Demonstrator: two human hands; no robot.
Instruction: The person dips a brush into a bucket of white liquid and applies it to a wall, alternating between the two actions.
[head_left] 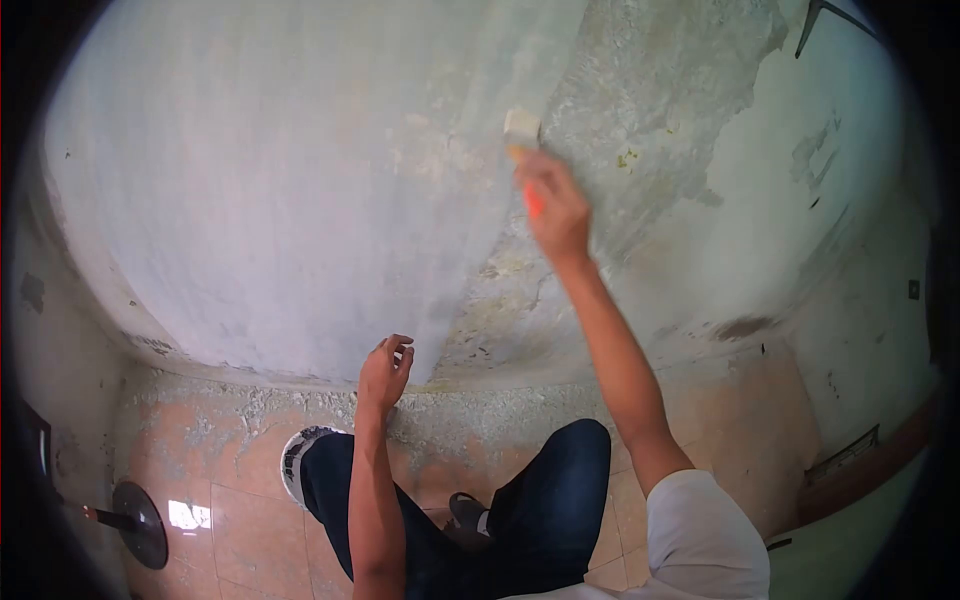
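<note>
In my right hand (556, 205) is a paintbrush (522, 128) with pale bristles, its yellow and orange-red handle partly covered by my fingers. The bristles lie against the wall (330, 190), close to where a smooth whitish coat meets a rough grey patch (640, 120). My left hand (386, 372) hangs low before the wall, above my knee, fingers loosely bent and apart with nothing visible in them. Below that forearm a white bucket (290, 462) stands on the floor, partly hidden by my leg, dark smears inside its rim.
Flaked plaster (250, 405) litters the tiled floor (245, 520) along the wall's foot. A round black base (142, 525) with a post stands at the lower left. A dark bracket (825, 20) shows at the upper right of the wall. Side walls close in left and right.
</note>
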